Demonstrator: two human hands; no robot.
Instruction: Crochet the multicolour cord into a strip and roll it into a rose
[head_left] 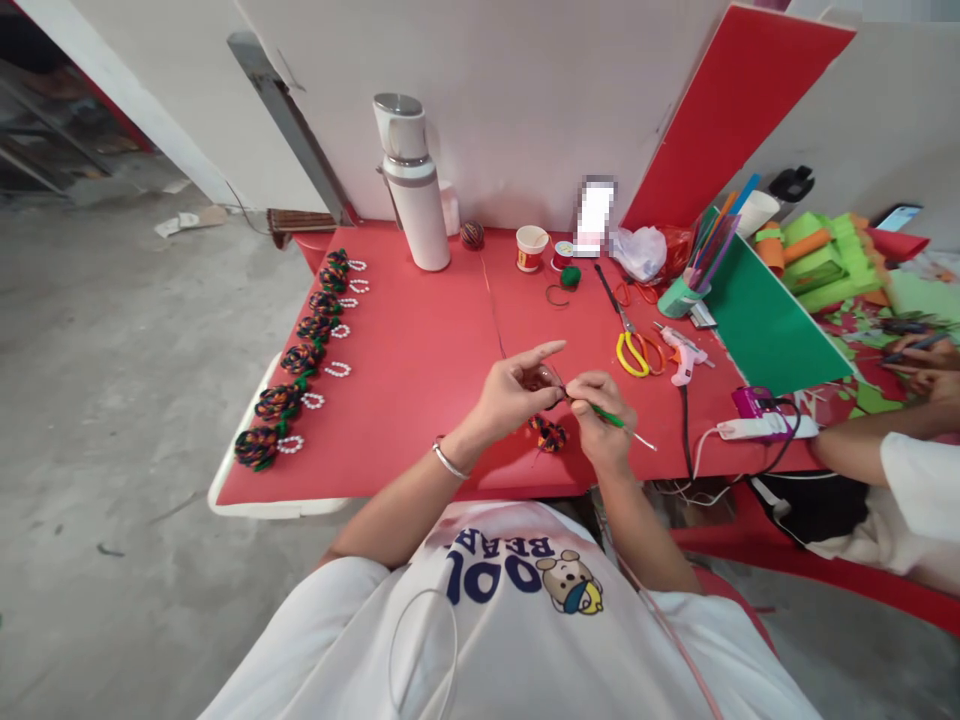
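Observation:
My left hand point(514, 388) is raised over the red table point(420, 360), thumb and fingers pinched on a small dark woven piece, index finger stretched out. My right hand point(604, 415) is closed on a thin green stick point(616, 422) whose pale tip points right; it meets the left hand at the pinch. A small orange, green and black woven flower point(550, 433) lies on the table just below both hands. A thin thread point(493, 310) runs from my hands toward the back of the table.
Several finished woven flowers with bead loops point(300, 360) line the table's left edge. A white flask point(412, 185), cups point(531, 247), yellow scissors point(632, 352), pink glue gun point(682, 355) and power strip point(765, 428) stand behind and right. Another person's hands point(926, 365) work at the right, among green paper.

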